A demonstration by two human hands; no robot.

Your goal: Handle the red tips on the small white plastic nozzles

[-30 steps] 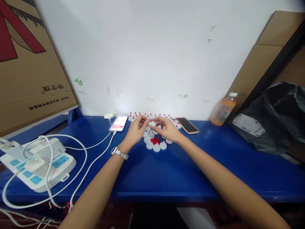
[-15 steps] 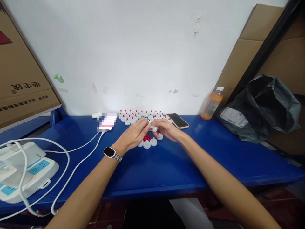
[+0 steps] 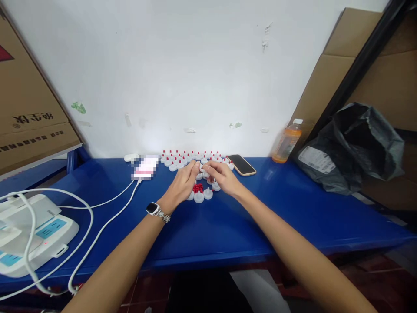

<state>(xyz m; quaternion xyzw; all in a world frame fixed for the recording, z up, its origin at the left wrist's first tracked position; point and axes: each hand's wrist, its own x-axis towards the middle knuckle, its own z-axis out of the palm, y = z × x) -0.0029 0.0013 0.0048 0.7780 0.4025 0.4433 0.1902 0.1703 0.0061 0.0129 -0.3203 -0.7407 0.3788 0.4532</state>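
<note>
My left hand (image 3: 181, 183), with a watch on its wrist, and my right hand (image 3: 224, 177) meet fingertip to fingertip over the blue table (image 3: 228, 226). Between the fingertips sits a small white cap (image 3: 202, 168), pinched from both sides. Just below the hands lies a small pile of red pieces (image 3: 197, 188), ringed by loose white caps (image 3: 199, 198). Behind the hands, along the wall, stand rows of white caps with red tips (image 3: 182, 157).
A dark phone (image 3: 241, 164) lies right of the caps, and a lit phone (image 3: 145, 167) on a white cable lies left. A white power strip (image 3: 39, 232) with cables is at the near left. An orange bottle (image 3: 286, 143), black bag (image 3: 353, 148) and cardboard (image 3: 26, 95) border the table.
The view has swung right and down. My hands have moved slightly toward the wall with the white cap still between their fingertips.
</note>
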